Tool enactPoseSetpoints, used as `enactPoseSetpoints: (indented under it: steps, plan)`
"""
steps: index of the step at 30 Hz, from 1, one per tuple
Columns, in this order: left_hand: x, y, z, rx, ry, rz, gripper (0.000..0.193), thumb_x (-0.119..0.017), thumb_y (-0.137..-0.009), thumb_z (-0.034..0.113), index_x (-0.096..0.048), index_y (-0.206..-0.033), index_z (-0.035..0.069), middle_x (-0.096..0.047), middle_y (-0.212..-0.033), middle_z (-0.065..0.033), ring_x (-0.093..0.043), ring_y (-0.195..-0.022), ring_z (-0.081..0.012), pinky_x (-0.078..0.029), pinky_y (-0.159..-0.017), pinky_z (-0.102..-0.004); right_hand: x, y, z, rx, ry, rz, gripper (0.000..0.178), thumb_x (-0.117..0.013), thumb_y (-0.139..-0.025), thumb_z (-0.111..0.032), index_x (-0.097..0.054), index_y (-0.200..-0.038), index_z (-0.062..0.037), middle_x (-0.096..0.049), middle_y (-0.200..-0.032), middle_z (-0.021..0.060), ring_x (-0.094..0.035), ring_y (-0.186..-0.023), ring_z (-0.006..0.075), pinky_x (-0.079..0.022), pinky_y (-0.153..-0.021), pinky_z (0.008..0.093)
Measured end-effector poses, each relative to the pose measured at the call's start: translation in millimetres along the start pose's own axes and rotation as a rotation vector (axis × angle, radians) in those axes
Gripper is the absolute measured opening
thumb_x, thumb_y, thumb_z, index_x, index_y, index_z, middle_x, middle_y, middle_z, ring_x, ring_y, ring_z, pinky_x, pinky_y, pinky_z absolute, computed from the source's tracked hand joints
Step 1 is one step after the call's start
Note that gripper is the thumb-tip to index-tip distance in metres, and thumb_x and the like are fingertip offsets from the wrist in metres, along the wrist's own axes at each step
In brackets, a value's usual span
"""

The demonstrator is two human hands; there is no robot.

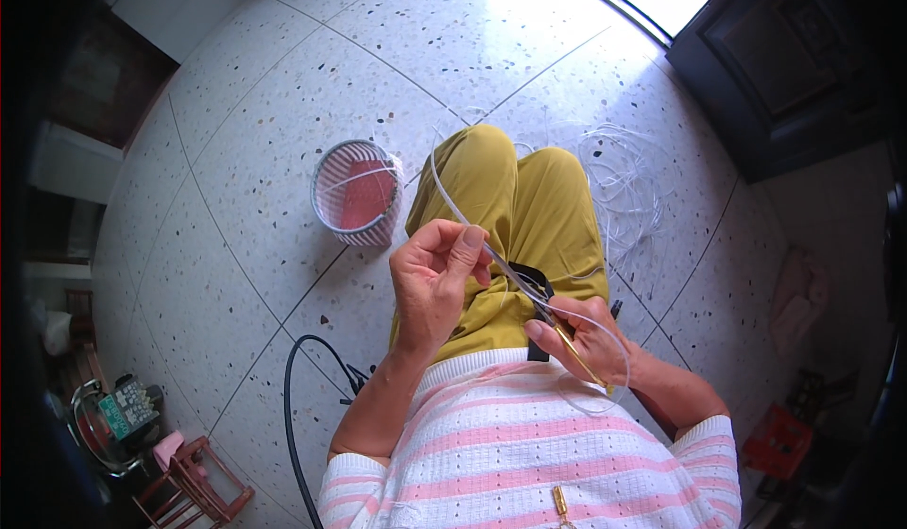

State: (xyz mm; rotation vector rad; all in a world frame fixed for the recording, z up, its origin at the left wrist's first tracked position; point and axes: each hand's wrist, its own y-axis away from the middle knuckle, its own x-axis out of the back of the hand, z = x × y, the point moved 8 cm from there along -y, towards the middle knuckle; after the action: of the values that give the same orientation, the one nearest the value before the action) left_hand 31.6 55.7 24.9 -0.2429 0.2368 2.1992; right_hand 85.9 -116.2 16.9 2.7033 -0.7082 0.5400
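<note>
White curved strip (446,192) is in L hand (435,279), gold-handled tool (574,350) R hand (601,333).

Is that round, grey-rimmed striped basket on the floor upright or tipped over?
Upright: the basket stands on the speckled white floor with its grey rim facing up and its pink bottom visible.

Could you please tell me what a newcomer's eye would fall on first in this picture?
Probably the mustard trousers at the centre, with the left hand pinching a pale strip and the right hand holding a gold-coloured tool above the lap. Next might come the striped basket on the floor left of the knees, and the loose tangle of pale strands to their right.
</note>
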Motion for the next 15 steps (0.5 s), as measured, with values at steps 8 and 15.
enactPoseSetpoints:
  steps: [8,15]
  plan:
    - [0,-1,-9,0.096,0.130,-0.022,0.020,-0.062,-0.094,0.018,-0.062,-0.091,-0.002,-0.063,-0.072,-0.0064,-0.058,-0.060,-0.0106,-0.049,-0.057,-0.0228,2,0,-2,-0.002,0.033,-0.002,0.043,-0.066,-0.089,-0.034,-0.056,-0.064,-0.0002,-0.041,-0.045,0.0077,-0.037,-0.041,0.0120,-0.031,-0.040,0.0332]
    - [4,-11,-4,-0.015,0.181,0.017,0.019,-0.061,-0.095,0.016,-0.063,-0.092,-0.003,-0.063,-0.074,-0.0063,-0.059,-0.060,-0.0111,-0.050,-0.057,-0.0233,2,0,-3,0.015,-0.010,0.013,0.046,-0.066,-0.089,-0.036,-0.053,-0.063,0.0003,-0.039,-0.045,0.0077,-0.036,-0.042,0.0132,-0.030,-0.040,0.0347]
